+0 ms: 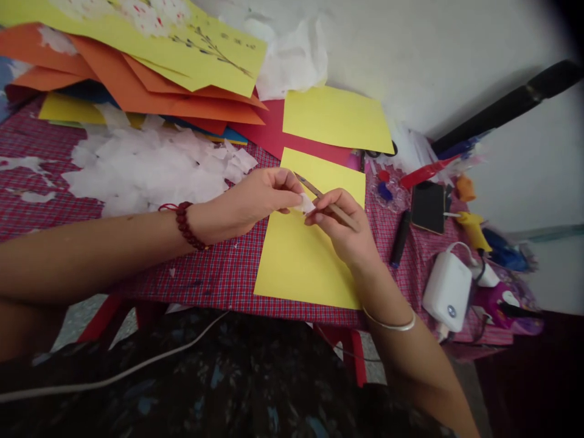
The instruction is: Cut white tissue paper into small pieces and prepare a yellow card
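Observation:
My left hand (260, 198) is closed, thumb and forefinger pinching a small piece of thin white paper (307, 204). In my closed right hand (349, 234) is a slim brown stick (342, 215), slanting from the palm up toward the left fingers. The right thumb and fingertips also touch the white piece. Both hands are over a yellow sheet of paper (305, 267) lying on the checked tablecloth. Left of them spreads a heap of torn white paper pieces (150, 161).
Stacked orange (109, 67) and yellow sheets, the top one bearing a branch picture (214, 45), lie at the back left. Another yellow sheet (335, 118) lies behind my hands. On the right are a black marker (400, 238), a dark flat box (427, 207) and a white power bank (448, 286).

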A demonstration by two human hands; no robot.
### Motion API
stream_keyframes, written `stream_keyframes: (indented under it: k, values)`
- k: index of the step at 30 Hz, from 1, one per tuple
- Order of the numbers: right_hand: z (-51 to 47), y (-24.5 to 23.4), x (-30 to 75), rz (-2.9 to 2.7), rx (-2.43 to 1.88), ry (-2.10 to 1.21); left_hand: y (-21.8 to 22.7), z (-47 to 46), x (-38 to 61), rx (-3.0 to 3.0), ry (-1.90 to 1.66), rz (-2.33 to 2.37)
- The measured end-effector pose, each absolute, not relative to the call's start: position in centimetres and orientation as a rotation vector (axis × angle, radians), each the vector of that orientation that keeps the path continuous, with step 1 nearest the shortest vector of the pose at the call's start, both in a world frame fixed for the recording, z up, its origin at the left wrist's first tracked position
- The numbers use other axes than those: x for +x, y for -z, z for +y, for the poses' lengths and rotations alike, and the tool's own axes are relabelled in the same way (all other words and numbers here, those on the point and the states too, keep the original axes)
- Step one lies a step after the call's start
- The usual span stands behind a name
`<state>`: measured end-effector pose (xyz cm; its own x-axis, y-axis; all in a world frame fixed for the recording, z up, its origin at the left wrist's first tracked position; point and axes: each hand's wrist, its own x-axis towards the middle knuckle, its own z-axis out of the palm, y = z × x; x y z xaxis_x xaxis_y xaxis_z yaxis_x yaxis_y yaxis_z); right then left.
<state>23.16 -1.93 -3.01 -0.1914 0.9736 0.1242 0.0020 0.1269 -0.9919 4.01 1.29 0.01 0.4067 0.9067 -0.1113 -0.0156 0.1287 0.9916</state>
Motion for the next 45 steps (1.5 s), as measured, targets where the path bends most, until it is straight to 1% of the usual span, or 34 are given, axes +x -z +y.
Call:
stream_keyframes:
  k: [7, 9, 11, 13, 15, 17, 19, 24, 26, 33, 36, 41, 43, 45]
  values:
    - [-1.7, 3.2, 23.5, -1.373, -1.018, -1.188, 1.1, 1.5, 4.1, 1.256, -0.822, 0.901]
    - [-1.4, 3.1, 24.0, -1.306, -1.014, -1.140, 1.8, 1.3, 3.9, 1.428, -0.820, 0.922]
    - [-1.0, 2.9, 24.7, -1.234, -1.027, -1.082, 2.4, 0.7, 3.6, 1.808, -0.806, 0.861]
    - [-0.5, 2.6, 25.3, -1.157, -1.036, -1.041, 2.8, -0.4, 3.3, 2.303, -0.730, 0.588]
    - [-0.1, 2.5, 25.9, -1.079, -1.035, -1.033, 3.0, -1.6, 3.2, 2.680, -0.626, 0.204]
    - [0.2, 2.5, 26.4, -1.009, -1.029, -1.052, 3.2, -2.6, 3.4, 2.845, -0.609, -0.011]
    - [0.4, 2.6, 26.9, -0.959, -1.030, -1.091, 3.3, -3.1, 3.5, 2.885, -0.616, -0.045]
    - [1.0, 3.1, 28.4, -0.868, -1.058, -1.156, 4.0, -2.4, 3.2, 2.729, -0.409, 0.175]
    - [1.3, 3.2, 29.0, -0.821, -1.072, -1.135, 4.2, -2.2, 3.1, 2.651, -0.380, 0.241]
    - [1.7, 3.3, 29.9, -0.774, -1.083, -1.105, 4.1, -2.1, 3.0, 2.564, -0.351, 0.239]
    - [1.6, 3.4, 29.7, -0.762, -1.075, -1.136, 4.1, -2.0, 3.2, 2.391, -0.400, 0.254]
    - [1.3, 3.9, 29.2, -0.851, -1.095, -1.200, 4.7, -1.7, 3.7, 1.743, -0.603, 0.512]
    - [1.1, 4.0, 28.8, -0.873, -1.130, -1.230, 4.8, -1.6, 3.8, 1.659, -0.619, 0.548]
    - [0.9, 3.9, 28.3, -0.885, -1.159, -1.252, 4.8, -1.6, 3.8, 1.696, -0.623, 0.532]
